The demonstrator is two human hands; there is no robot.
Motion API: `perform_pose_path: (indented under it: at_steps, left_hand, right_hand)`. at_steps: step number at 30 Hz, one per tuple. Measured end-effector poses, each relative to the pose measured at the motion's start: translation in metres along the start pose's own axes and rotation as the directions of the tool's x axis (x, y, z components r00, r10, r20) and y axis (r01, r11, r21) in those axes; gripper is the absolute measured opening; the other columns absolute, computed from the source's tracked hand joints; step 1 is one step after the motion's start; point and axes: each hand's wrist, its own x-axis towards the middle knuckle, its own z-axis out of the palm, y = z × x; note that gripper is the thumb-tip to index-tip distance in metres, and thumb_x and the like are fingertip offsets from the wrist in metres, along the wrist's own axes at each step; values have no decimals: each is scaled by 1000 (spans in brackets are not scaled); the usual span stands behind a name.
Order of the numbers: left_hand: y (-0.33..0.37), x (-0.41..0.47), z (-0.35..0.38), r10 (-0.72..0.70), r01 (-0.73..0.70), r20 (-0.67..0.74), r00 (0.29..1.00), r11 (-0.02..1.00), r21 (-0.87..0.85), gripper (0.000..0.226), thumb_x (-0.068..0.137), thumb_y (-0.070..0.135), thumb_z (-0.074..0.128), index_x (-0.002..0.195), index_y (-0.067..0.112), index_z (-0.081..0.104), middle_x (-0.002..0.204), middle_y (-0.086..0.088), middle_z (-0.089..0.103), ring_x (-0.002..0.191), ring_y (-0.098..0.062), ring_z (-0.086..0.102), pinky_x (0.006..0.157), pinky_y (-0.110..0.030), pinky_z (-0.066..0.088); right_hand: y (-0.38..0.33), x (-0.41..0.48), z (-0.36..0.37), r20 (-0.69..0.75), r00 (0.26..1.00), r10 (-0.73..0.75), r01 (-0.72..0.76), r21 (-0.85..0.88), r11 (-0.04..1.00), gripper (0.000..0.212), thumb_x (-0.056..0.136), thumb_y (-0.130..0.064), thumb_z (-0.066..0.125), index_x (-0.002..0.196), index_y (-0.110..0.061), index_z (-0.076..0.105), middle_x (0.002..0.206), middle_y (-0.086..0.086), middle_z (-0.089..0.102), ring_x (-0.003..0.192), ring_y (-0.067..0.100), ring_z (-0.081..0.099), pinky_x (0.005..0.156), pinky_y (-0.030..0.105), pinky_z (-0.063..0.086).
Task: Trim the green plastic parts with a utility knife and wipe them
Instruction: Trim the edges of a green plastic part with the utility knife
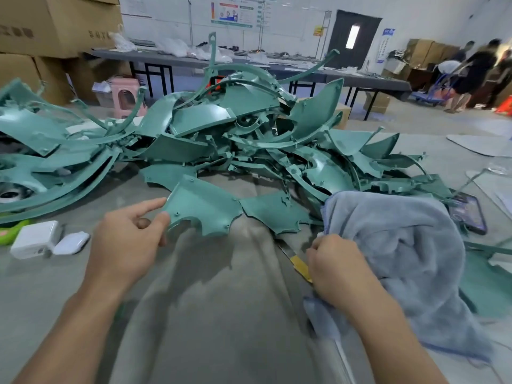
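While the right hand (336, 268) closes in a fist round the yellow utility knife (299, 266), blade pointing away, a grey-blue towel (401, 245) lies bunched against its knuckles. Further out, the left hand (127, 239) pinches the near-left edge of a flat green part (202, 209), forefinger stretched along it. A white charger (36, 242) sits to the left and a phone (468, 214) to the right. Beyond rises a tangled pile of green parts (235, 128), then a pink stool (126, 97), a long bench (166, 59) and cardboard boxes (55, 23).
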Motion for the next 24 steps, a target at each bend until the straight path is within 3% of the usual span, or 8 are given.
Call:
perform_pose_path:
  at_steps: [4,7,10,12,14,16,20,24]
  left_hand:
    - [-3,3,-6,-17,17,6,1000,998,58,20,87,44,60,97,59,68,58,9,70,45,-10,59,51,-29,49]
    - [-10,7,-9,7,33,-113,994,938,345,18,92,40,60,102,46,75,54,12,64,60,-20,60,57,-30,47]
    - [-9,4,-6,97,51,-232,968,826,561,24,94,26,65,112,36,77,83,0,75,75,-28,59,56,-27,40]
    - [-1,-1,5,147,-53,-114,983,810,584,39,88,19,70,124,34,71,130,0,69,120,-29,59,85,-44,56]
    - [6,-11,18,238,-252,99,966,793,554,57,81,16,74,135,31,63,152,3,52,145,-22,38,120,-51,31]
    - [9,-17,34,264,-353,236,935,752,556,71,78,16,74,146,26,54,159,0,42,151,-20,28,128,-45,11]
    - [-3,-15,43,259,-290,132,957,830,477,66,78,2,75,140,18,61,150,-5,54,145,-24,41,127,-44,16]
    - [-9,-10,46,288,-284,57,956,855,434,45,85,6,74,129,14,70,134,-8,67,130,-29,55,121,-47,28]
  right_hand:
    - [-13,-5,5,28,999,34,-34,-7,999,9,100,-28,52,95,-20,50,131,9,59,112,29,61,74,34,40]
    - [-11,-5,4,70,997,19,-19,-4,1000,12,102,-28,47,92,-22,50,126,10,65,108,31,64,73,33,40]
    - [-9,-8,1,100,993,60,-62,19,998,5,98,-22,52,94,-20,50,129,9,63,106,29,65,74,34,45]
    - [-11,-11,-1,120,988,96,-101,36,994,14,94,-17,58,107,-15,54,144,8,53,110,26,64,85,38,51]
    - [-12,-11,-3,131,983,128,-136,54,989,19,93,-14,56,113,-15,55,153,8,45,115,27,62,100,46,49]
    - [-15,-9,-5,138,980,146,-154,53,987,16,94,-12,52,109,-17,55,153,10,47,115,30,62,101,46,49]
    - [-8,-6,-6,93,982,166,-171,52,984,18,90,-18,58,108,-19,59,111,0,64,91,25,62,67,32,42]
    - [3,-5,-2,41,980,195,-197,50,979,10,85,-23,65,84,-23,55,70,-6,49,58,14,41,51,29,30]
